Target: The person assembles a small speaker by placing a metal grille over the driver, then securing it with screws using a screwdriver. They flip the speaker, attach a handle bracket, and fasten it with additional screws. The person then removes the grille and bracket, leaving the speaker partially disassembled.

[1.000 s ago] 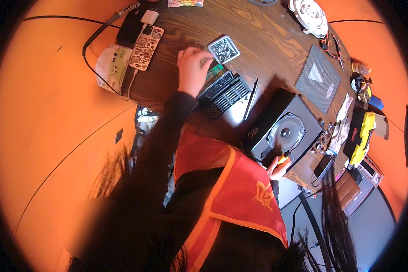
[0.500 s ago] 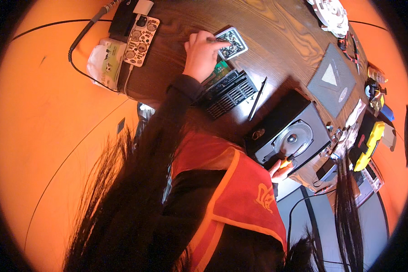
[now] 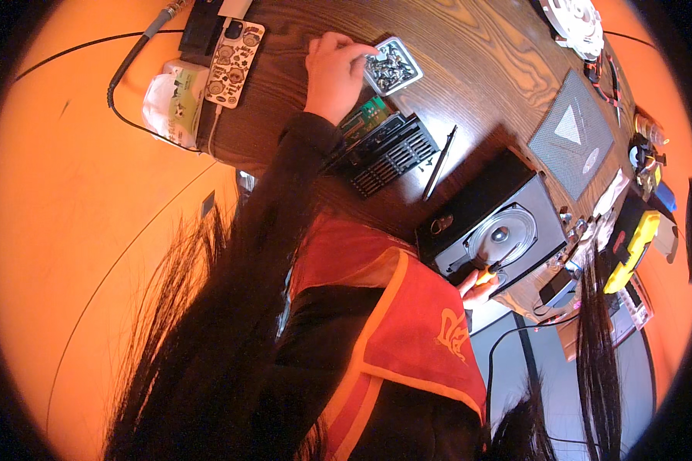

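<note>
My left hand (image 3: 336, 77) hovers at the left edge of a small clear tray (image 3: 393, 67) full of small metal screws. Its fingers are drawn together in a pinch; anything between them is too small to make out. Lower right, my right hand (image 3: 478, 290) is wrapped around a screwdriver (image 3: 485, 276) with a yellow-orange handle. That handle is by the lower front of a black loudspeaker (image 3: 469, 206), whose round silvery cone (image 3: 502, 234) faces right. Below my left hand lie a green circuit board (image 3: 367, 117) and a black slotted case (image 3: 396, 160).
A slim black pen-like tool (image 3: 440, 163) and tiny dark bits lie beside the slotted case. Right of them is a grey mesh panel (image 3: 573, 132). A patterned phone (image 3: 235, 64) and a tissue pack (image 3: 178, 104) sit at left, a yellow-and-black toolbox (image 3: 633, 252) at far right.
My left hand has drawn back leftward from over the screw tray, uncovering more of the screws. The right hand keeps its hold at the loudspeaker. The whole view has shifted slightly.
</note>
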`<state>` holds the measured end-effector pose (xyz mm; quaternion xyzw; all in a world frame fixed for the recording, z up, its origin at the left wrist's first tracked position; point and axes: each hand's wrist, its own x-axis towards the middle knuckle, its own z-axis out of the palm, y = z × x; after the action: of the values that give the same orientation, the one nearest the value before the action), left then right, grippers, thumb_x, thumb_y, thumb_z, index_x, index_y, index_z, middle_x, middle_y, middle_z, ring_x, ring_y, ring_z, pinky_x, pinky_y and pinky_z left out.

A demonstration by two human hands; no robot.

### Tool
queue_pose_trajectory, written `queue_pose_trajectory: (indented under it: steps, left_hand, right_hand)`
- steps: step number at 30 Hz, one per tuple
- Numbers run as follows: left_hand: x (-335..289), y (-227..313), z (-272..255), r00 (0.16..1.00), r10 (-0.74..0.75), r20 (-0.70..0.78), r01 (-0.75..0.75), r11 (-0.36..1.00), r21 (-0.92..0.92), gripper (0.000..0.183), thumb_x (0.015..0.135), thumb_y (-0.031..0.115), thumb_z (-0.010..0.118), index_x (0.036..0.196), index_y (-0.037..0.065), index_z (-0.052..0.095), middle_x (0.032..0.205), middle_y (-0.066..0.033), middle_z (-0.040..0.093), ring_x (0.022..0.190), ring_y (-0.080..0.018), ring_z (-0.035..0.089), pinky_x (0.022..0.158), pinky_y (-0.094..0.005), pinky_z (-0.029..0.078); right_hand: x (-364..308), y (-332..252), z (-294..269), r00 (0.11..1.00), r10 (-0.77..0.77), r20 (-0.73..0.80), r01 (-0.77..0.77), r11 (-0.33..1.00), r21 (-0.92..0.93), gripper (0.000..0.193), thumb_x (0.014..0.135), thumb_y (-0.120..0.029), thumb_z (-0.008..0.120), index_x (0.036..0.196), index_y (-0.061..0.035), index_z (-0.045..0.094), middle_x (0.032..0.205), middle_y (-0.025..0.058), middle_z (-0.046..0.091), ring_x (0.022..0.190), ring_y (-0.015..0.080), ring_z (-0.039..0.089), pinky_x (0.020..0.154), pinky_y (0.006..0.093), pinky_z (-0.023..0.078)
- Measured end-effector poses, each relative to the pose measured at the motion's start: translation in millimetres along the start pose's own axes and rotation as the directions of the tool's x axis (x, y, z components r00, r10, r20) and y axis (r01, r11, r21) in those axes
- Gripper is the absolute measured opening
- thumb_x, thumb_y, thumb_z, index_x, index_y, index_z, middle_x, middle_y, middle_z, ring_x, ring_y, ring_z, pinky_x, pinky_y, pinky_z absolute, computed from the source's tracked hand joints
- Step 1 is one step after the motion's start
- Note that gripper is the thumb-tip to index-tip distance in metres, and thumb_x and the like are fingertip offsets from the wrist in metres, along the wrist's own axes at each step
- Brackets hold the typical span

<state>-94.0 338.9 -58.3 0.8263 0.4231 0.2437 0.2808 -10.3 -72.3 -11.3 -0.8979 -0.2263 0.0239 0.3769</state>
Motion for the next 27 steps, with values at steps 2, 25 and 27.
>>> queue_pose_trajectory:
  steps: [2, 25, 27]
  left_hand:
    - [1, -1, -4, 1.000, -0.008, 0.025, 0.007, 1.000, 0.027, 0.023, 0.075, 0.005, 0.060, 0.084, 0.025, 0.069, 0.089, -0.0034, 0.051, 0.090, -0.0269, 0.046, 0.078, -0.0398, 0.036]
    - [-10, -1, -5, 0.998, -0.054, 0.018, 0.052, 0.996, 0.075, 0.026, 0.073, 0.000, 0.057, 0.082, 0.021, 0.068, 0.089, -0.0040, 0.050, 0.092, -0.0269, 0.046, 0.079, -0.0390, 0.037]
    - [-10, -2, -6, 0.998, -0.067, 0.019, 0.065, 0.993, 0.102, 0.027, 0.073, 0.000, 0.057, 0.083, 0.022, 0.069, 0.090, -0.0040, 0.050, 0.092, -0.0268, 0.046, 0.079, -0.0389, 0.037]
  right_hand:
    - [0, 0, 1, 1.000, 0.022, -0.002, -0.022, 0.998, 0.056, 0.036, 0.090, -0.019, 0.047, 0.114, 0.0078, 0.043, 0.097, 0.0179, 0.056, 0.086, 0.0254, 0.057, 0.081, 0.0317, 0.044]
    - [1, 0, -6, 0.997, 0.005, 0.074, -0.004, 1.000, -0.012, 0.034, 0.090, -0.016, 0.047, 0.114, 0.0069, 0.040, 0.100, 0.0179, 0.051, 0.089, 0.0252, 0.053, 0.082, 0.0321, 0.042]
    - [1, 0, -5, 0.998, -0.001, 0.068, 0.002, 1.000, -0.011, 0.034, 0.090, -0.017, 0.047, 0.114, 0.0067, 0.041, 0.099, 0.0180, 0.051, 0.088, 0.0251, 0.053, 0.082, 0.0320, 0.042]
